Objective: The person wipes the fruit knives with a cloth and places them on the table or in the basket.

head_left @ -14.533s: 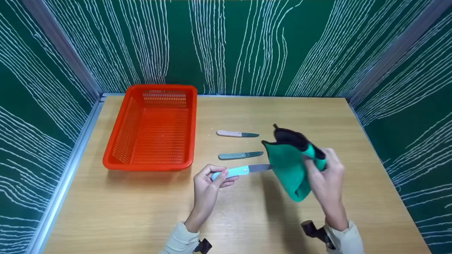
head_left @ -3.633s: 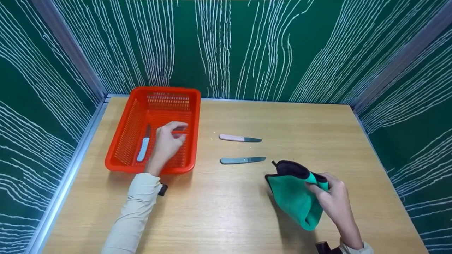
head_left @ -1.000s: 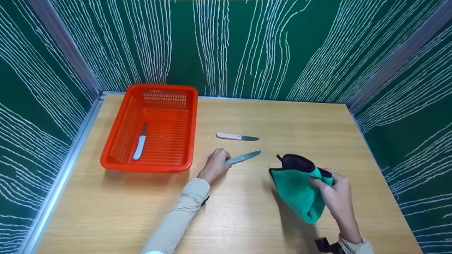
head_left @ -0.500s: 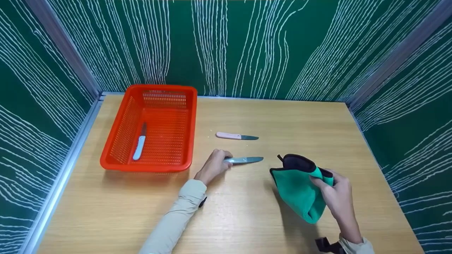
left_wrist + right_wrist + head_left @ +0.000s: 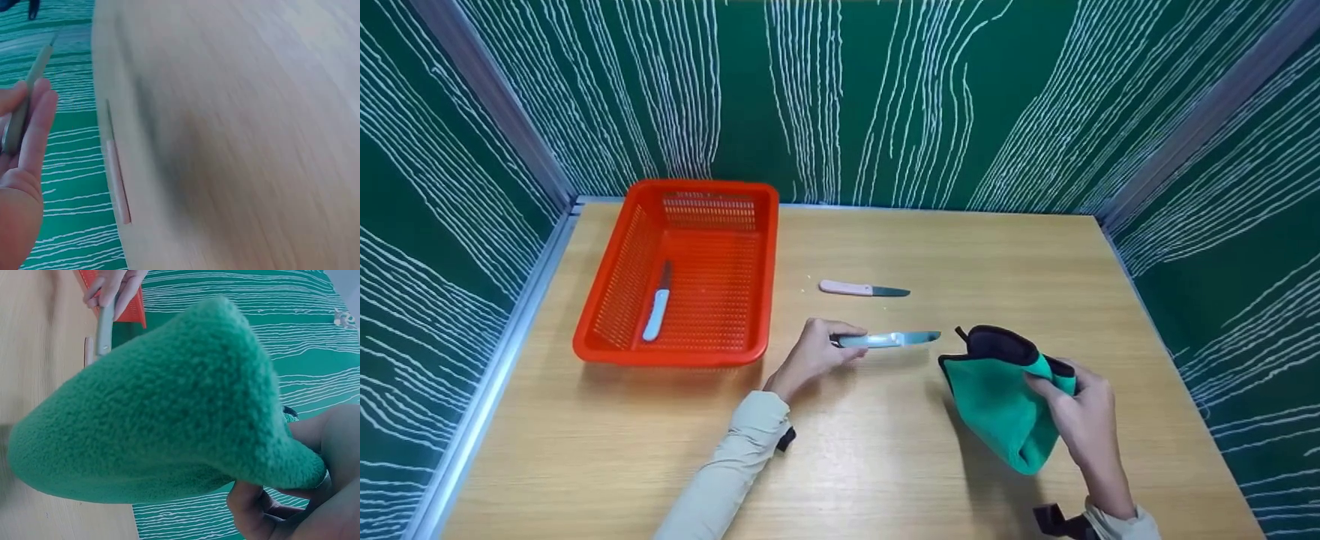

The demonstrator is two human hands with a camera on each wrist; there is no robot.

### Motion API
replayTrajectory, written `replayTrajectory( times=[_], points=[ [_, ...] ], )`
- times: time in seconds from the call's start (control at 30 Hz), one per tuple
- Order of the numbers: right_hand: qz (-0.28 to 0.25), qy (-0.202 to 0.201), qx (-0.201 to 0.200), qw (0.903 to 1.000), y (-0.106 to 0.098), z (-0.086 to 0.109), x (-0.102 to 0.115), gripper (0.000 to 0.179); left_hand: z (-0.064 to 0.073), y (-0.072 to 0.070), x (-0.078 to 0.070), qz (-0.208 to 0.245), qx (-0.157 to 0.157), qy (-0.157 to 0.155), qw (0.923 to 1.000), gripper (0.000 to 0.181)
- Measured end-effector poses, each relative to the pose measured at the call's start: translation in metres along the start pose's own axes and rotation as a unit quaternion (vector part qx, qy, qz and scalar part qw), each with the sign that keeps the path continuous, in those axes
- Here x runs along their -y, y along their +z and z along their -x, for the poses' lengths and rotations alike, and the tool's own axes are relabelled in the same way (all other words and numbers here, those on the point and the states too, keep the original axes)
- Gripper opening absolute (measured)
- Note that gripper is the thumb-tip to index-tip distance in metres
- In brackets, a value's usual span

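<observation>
My left hand (image 5: 814, 352) pinches the pale green handle of a small knife (image 5: 885, 340), held above the table with its blade pointing right. In the left wrist view, thumb and fingers close round that knife (image 5: 25, 104). A folded green cloth (image 5: 1001, 409) with a black edge hangs from my right hand (image 5: 1081, 412), gripped at its upper right corner. The knife's tip is close to the cloth's left edge in the head view. Fuzzy cloth (image 5: 163, 405) fills much of the right wrist view, hiding the blade there.
A pink-handled knife (image 5: 862, 289) lies on the wooden table (image 5: 885, 472) behind the left hand. At the back left stands an orange-red perforated basket (image 5: 769, 300), with a light blue-handled knife (image 5: 657, 313) inside. Green panels with white lines enclose the back and sides.
Since the oldest frame, a light blue-handled knife went into the basket. My left hand then took the pale green knife off the table and raised it rightward. The right hand keeps the cloth.
</observation>
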State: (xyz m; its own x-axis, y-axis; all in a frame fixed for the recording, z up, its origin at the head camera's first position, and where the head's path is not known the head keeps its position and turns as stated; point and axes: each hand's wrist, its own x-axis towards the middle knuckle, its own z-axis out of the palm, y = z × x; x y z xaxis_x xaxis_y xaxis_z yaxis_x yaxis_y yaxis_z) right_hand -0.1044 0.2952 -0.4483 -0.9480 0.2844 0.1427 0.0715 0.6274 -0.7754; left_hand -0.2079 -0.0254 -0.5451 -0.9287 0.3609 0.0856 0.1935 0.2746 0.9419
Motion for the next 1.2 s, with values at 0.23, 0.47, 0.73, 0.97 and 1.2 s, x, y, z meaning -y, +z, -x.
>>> replayTrajectory(
  times=[0.23,0.47,0.73,0.97,1.2],
  points=[
    [0.006,-0.001,0.001,1.0000,-0.003,0.001,0.003,0.019,0.019,-0.002,-0.015,0.052,-0.005,0.021,0.9984,0.030],
    [-0.005,-0.015,-0.001,0.9999,-0.009,0.004,0.011,0.021,0.036,-0.003,-0.030,0.069,-0.031,0.106,0.9914,0.030],
    [-0.017,-0.034,-0.039,0.9985,-0.014,0.011,0.029,0.011,0.050,-0.007,-0.052,0.115,-0.053,0.106,0.9864,0.030],
    [-0.049,-0.105,-0.117,0.9864,-0.013,0.015,0.046,0.004,0.060,-0.015,-0.076,0.121,-0.043,0.105,0.9862,0.028],
    [-0.072,-0.159,-0.183,0.9674,-0.009,0.006,0.063,0.008,0.069,-0.015,-0.092,0.129,-0.033,0.117,0.9842,0.027]
  ],
)
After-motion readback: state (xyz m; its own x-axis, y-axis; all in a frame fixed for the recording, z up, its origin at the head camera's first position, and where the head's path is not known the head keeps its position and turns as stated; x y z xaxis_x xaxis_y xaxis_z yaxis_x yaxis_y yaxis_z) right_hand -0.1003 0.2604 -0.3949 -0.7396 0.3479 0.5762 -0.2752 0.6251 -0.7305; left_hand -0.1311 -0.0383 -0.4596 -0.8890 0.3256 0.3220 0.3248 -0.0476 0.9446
